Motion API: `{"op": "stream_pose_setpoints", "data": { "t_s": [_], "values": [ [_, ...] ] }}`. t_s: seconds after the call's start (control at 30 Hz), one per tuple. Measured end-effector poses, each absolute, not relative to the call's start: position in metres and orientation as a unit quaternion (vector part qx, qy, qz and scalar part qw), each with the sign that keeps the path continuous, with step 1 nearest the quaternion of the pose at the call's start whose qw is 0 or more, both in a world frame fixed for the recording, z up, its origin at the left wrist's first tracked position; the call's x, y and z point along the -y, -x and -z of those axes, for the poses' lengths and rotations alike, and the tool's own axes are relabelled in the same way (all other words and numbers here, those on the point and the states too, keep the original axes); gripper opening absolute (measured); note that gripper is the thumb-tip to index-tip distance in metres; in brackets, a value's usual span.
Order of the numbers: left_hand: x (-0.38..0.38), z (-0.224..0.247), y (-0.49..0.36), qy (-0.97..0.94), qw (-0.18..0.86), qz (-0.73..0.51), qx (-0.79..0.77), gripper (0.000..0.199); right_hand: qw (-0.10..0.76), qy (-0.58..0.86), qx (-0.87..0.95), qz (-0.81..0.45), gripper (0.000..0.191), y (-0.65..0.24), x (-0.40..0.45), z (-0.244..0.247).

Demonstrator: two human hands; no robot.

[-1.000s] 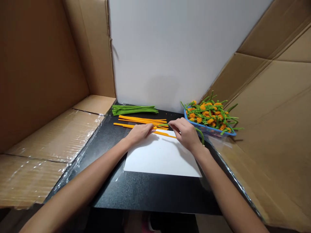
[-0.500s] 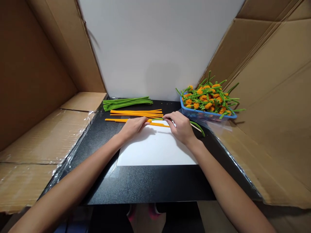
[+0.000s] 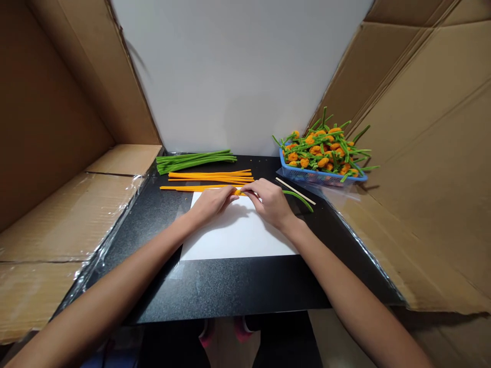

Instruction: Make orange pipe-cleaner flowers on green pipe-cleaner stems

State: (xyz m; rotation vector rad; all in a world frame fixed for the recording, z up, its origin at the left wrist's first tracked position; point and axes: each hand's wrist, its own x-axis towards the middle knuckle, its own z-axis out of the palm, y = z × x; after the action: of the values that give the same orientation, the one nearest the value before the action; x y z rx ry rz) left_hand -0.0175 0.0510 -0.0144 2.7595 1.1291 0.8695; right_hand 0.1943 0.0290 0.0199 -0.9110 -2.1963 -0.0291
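Note:
A small coiled orange pipe cleaner is pinched in the fingertips of my left hand. My right hand is closed close beside it, fingertips almost meeting those of the left. From behind my right hand, a green pipe cleaner curves out to the right; its other end is hidden by the fingers at the orange coil. Both hands hover over the upper part of a white sheet of paper. A thin pale wooden stick lies on the table just beyond the green stem.
Straight green pipe cleaners and orange pipe cleaners lie in bundles at the back left of the black table. A blue basket at the back right is heaped with orange-and-green pieces. Cardboard panels flank both sides.
My right hand has slid left, up to the orange coil. The wooden stick, earlier under that hand alongside the green stem, now lies apart on the table. The view has shifted slightly.

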Motion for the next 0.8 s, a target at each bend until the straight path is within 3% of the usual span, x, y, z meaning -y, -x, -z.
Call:
{"op": "stream_pose_setpoints", "data": {
  "t_s": [0.3,0.5,0.63,0.8],
  "values": [
    [-0.049,0.015,0.011,-0.897,0.030,-0.229,-0.376,0.025,0.406,0.406,0.818,-0.037,0.014,-0.188,-0.026,-0.014],
    [-0.050,0.016,0.011,-0.885,0.074,-0.266,-0.376,0.025,0.372,0.401,0.835,-0.052,0.020,-0.196,-0.029,-0.019],
    [-0.052,0.014,0.012,-0.857,0.118,-0.288,-0.410,0.023,0.333,0.446,0.830,-0.009,0.007,-0.208,-0.033,-0.025],
    [-0.053,0.015,0.012,-0.850,0.119,-0.299,-0.418,0.025,0.332,0.444,0.832,-0.014,0.008,-0.208,-0.032,-0.024]
  ]
}}
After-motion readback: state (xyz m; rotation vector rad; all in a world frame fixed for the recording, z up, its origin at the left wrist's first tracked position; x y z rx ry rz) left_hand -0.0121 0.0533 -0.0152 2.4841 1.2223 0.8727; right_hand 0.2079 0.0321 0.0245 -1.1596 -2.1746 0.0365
